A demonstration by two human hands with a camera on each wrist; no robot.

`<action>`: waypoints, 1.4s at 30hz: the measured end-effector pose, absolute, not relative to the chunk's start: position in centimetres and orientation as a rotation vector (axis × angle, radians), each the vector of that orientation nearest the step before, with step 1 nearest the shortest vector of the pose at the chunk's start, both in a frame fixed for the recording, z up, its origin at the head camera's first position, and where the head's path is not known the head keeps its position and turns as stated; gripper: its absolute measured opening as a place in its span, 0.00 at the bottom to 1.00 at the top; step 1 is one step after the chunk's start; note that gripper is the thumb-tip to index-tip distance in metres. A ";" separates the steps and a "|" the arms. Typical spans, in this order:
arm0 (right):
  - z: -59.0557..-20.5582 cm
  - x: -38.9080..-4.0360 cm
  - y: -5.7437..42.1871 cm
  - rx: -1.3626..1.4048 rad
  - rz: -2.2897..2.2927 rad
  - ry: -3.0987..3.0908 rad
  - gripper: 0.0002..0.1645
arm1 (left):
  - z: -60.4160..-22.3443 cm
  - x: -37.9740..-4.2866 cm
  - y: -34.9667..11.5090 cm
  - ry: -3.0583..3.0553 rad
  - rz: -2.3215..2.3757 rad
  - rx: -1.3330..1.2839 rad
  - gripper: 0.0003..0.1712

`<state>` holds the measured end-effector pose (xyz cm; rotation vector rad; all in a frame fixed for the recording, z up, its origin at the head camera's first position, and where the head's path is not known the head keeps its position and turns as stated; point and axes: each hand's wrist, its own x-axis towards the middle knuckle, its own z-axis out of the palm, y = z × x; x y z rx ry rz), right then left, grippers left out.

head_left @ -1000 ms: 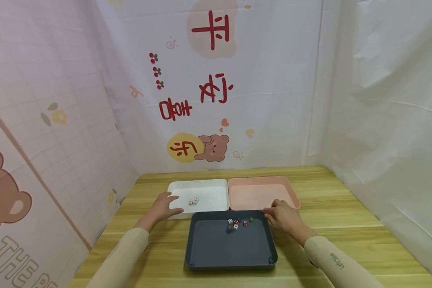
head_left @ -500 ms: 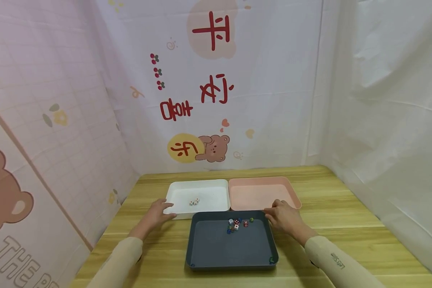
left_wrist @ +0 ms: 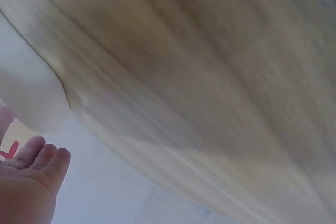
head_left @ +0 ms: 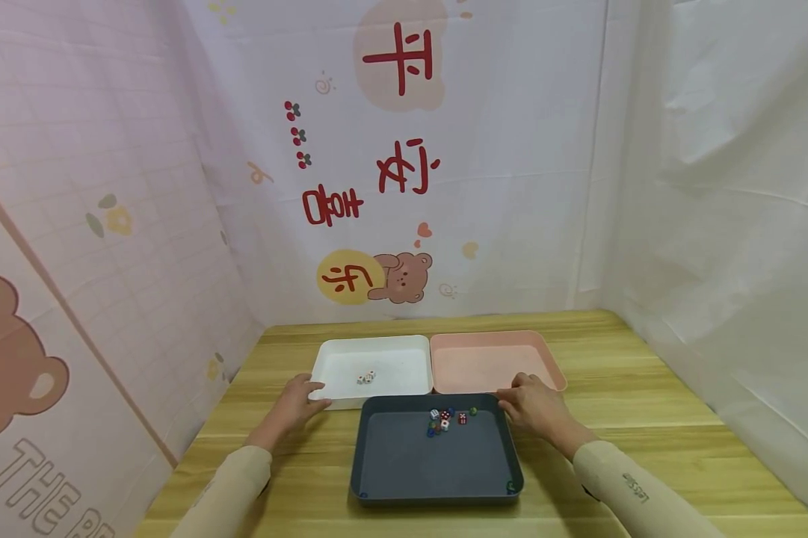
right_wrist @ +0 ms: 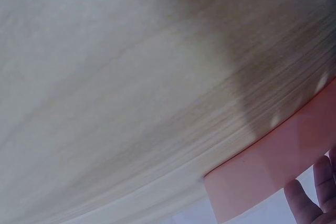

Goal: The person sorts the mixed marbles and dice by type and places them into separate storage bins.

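My left hand (head_left: pixel 298 405) is at the near left corner of the white tray (head_left: pixel 410 385), fingers spread loosely and nothing held. Its fingers (left_wrist: pixel 56 163) also show beside the white tray's wall in the left wrist view. My right hand (head_left: pixel 537 407) is bent over the far right corner of the dark grey tray (head_left: pixel 437 467), beside the pink tray (head_left: pixel 491 362); whether it touches either is unclear. Small white dice (head_left: pixel 366 378) lie in the white tray. Toward the back of the grey tray sit red dice (head_left: pixel 462 418), a white die (head_left: pixel 445 425) and several small coloured beads (head_left: pixel 432 432).
The white and pink trays stand side by side behind the grey one on a wood-grain table (head_left: pixel 646 418). A green bead (head_left: pixel 510 486) lies in the grey tray's near right corner. A printed white curtain (head_left: pixel 511 187) hangs behind the table.
Since one second ago, my left hand has drawn back to the left, from over the white tray to its corner. The right hand has stayed in place.
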<state>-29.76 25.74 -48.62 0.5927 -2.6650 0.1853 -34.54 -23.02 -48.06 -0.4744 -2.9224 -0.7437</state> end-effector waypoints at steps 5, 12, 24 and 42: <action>-48.6 -29.8 25.8 0.593 0.190 -2.662 0.12 | -48.2 -34.6 -23.2 -2.912 -0.738 -0.442 0.24; -48.6 -29.7 25.7 0.596 0.184 -2.665 0.12 | -48.0 -34.7 -23.1 -2.922 -0.674 -0.447 0.24; -48.6 -29.7 25.7 0.594 0.184 -2.663 0.11 | -47.9 -34.6 -23.0 -2.906 -0.668 -0.432 0.20; -48.6 -29.8 25.7 0.628 0.198 -2.634 0.10 | -48.0 -34.9 -23.1 -2.914 -0.678 -0.356 0.16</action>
